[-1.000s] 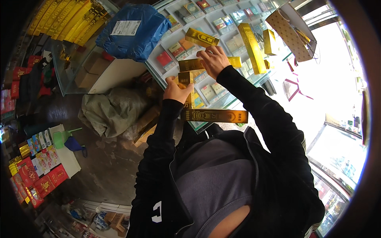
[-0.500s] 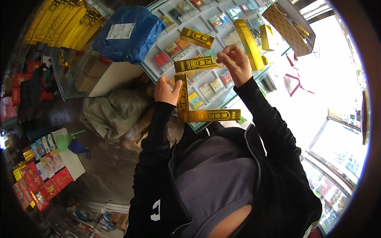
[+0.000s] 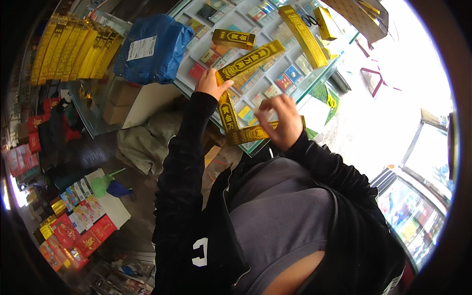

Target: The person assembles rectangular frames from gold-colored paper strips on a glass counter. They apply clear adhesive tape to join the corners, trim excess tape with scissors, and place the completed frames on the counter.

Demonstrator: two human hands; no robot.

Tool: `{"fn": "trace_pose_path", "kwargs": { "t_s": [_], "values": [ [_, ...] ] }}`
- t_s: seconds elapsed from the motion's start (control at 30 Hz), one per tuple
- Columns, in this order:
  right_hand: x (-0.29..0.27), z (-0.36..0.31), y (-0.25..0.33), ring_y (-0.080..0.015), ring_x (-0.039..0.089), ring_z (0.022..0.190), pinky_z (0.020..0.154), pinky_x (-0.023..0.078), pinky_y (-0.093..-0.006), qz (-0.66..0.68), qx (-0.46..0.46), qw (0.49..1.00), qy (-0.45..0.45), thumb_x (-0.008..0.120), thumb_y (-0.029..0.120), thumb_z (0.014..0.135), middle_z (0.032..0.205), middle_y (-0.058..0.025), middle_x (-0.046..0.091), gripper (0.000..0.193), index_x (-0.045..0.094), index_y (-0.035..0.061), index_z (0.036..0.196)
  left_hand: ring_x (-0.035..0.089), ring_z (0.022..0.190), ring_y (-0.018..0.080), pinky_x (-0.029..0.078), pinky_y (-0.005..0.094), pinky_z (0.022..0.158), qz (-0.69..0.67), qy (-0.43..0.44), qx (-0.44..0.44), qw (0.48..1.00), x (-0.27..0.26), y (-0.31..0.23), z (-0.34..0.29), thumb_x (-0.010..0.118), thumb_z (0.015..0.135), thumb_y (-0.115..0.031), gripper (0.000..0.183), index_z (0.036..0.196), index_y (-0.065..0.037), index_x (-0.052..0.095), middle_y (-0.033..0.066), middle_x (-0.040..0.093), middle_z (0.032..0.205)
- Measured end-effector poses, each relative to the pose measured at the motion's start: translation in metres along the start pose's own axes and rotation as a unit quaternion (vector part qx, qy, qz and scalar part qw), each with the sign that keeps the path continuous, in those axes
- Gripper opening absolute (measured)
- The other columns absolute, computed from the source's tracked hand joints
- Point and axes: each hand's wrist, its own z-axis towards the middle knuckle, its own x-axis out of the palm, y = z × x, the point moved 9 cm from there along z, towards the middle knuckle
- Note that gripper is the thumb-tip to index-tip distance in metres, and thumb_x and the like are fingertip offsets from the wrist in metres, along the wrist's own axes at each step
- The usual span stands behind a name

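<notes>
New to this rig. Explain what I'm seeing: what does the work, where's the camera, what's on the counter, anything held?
No machine here: a person works with two bare hands, in black sleeves. The view looks down from the left of two fisheye cameras worn on the head, so straight edges bend near the rim.

Several gold boxes lie on a glass counter, with small packs showing through the glass. A blue parcel is to the left.

The left hand is at the lower end of the slanting gold box; how firm its hold is, I can't tell. The right hand, blurred, is over the nearest gold box; contact is unclear.
</notes>
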Motion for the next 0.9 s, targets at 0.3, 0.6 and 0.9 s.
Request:
{"fn": "trace_pose_path", "kwargs": {
  "t_s": [0.3, 0.6, 0.9],
  "values": [
    [0.047, -0.069, -0.003, -0.0308, 0.059, 0.088, 0.078, 0.051, -0.0388, 0.095, 0.019, 0.986, 0.134, 0.071, 0.015, 0.086, 0.092, -0.0106, 0.061, 0.023, 0.057, 0.008, 0.102, 0.064, 0.096, 0.0405, 0.052, 0.0478, 0.084, 0.023, -0.042, -0.188, 0.981, -0.016, 0.033, -0.047, 0.079, 0.083, -0.05, 0.059, 0.102, 0.001, 0.057, 0.02, 0.063, 0.103],
    [0.017, -0.046, -0.099, -0.0238, 0.061, 0.083, 0.08, 0.05, -0.0347, 0.166, 0.197, 0.965, -0.046, 0.074, 0.017, 0.088, 0.09, -0.0117, 0.061, 0.025, 0.056, 0.0023, 0.098, 0.067, 0.089, 0.0411, 0.052, 0.0489, 0.078, -0.104, 0.027, -0.251, 0.962, 0.024, 0.008, -0.128, 0.061, 0.093, -0.066, 0.085, 0.141, 0.001, 0.043, 0.0188, 0.069, 0.086],
    [-0.027, -0.01, -0.072, -0.0282, 0.063, 0.086, 0.078, 0.05, -0.0352, 0.045, 0.009, 0.998, -0.037, 0.074, 0.01, 0.085, 0.092, -0.0119, 0.063, 0.024, 0.059, 0.0012, 0.102, 0.035, 0.138, 0.0378, 0.033, 0.0502, 0.115, 0.14, 0.087, 0.202, 0.965, -0.002, -0.081, -0.112, 0.09, 0.067, -0.042, 0.11, 0.158, -0.018, 0.033, 0.0109, 0.028, 0.161]
  ]
}}
